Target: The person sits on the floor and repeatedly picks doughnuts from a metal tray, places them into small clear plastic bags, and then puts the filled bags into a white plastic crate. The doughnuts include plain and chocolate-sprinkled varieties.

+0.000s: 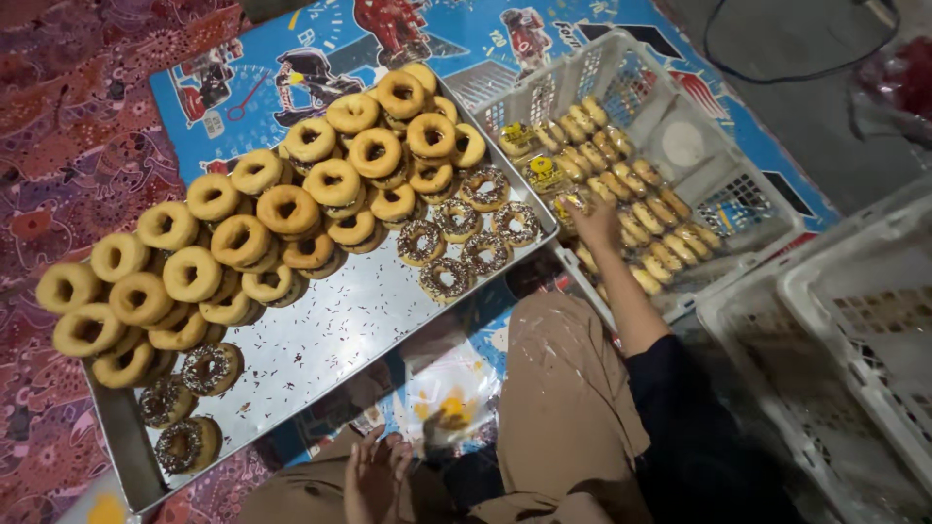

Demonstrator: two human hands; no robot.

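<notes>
Floor mat (243, 68): we sit on a blue printed mat that overlaps a red patterned rug (68, 146); everything we work with lies on the mat in front of our knees.
Metal tray (320, 340): a large steel tray runs from near left to far right. Its near half is mostly bare metal dusted with loose sprinkles, which we judge to mean a good share has already gone from it.
Plain doughnuts (243, 238): dozens of golden rings are stacked two deep along the tray's far side, not yet topped.
Sprinkled doughnuts (466, 238): about seven chocolate-sprinkled rings sit at the tray's right end, and a few more (189, 408) at its near left corner.
White crate (714, 155): a slatted plastic basket just right of the tray holds rows of wrapped doughnuts (631, 184) standing on edge. Roughly half its floor is filled; the far right part is open.
Other crates (854, 320): more white baskets stand at our right.
Right hand (594, 223): reaching into the crate at the near end of the rows, fingers closed around a wrapped doughnut (571, 204) it is setting among the others.
Left hand (377, 475): resting open near our lap, fingers loosely spread, holding nothing.
Progress: we judge the packing about midway, with the large plain stack left.
</notes>
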